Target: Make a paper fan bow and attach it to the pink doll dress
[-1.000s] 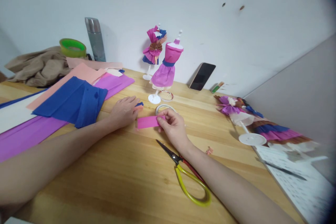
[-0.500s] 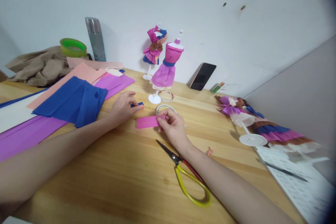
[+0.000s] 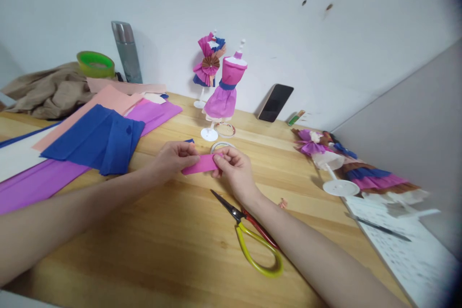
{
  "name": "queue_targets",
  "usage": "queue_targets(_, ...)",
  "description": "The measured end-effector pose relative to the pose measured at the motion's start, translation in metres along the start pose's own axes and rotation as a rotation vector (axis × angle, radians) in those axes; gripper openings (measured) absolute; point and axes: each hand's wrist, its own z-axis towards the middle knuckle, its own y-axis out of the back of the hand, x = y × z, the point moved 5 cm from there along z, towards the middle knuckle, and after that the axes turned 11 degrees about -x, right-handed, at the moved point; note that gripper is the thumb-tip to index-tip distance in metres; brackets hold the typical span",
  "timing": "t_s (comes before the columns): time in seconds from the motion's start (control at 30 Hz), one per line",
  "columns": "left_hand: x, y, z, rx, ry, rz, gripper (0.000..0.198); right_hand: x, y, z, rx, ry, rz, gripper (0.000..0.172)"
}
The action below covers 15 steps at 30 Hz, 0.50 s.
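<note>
Both our left hand and right hand have fingers pinching the pink strip, between table's front and back edges. Looks like positioning; next move probably calls for steady grip.

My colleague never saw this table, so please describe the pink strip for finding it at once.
On the wooden table, look beyond the scissors. There the left hand and right hand hold the pink strip, the only piece held.

The left forearm at lower left and right forearm at lower right taper, bare, like the left hand and right hand.
</note>
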Motion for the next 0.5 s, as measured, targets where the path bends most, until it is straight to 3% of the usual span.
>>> queue_targets(0.2, 0.015, 0.013, -0.011, -0.114, -0.037, 0.034, 0.03, -0.003, -0.001, 0.0, 0.007, -0.015, -0.052, 0.032)
queue_targets(0.37, 0.018, 0.012, -0.017, -0.078, -0.125, 0.079, 0.041, -0.003, -0.003, -0.005, 0.016, -0.018, -0.086, 0.035)
queue_targets(0.5, 0.019, 0.009, -0.019, -0.041, -0.178, 0.075, 0.029, -0.005, -0.004, -0.007, 0.035, -0.032, -0.106, 0.034)
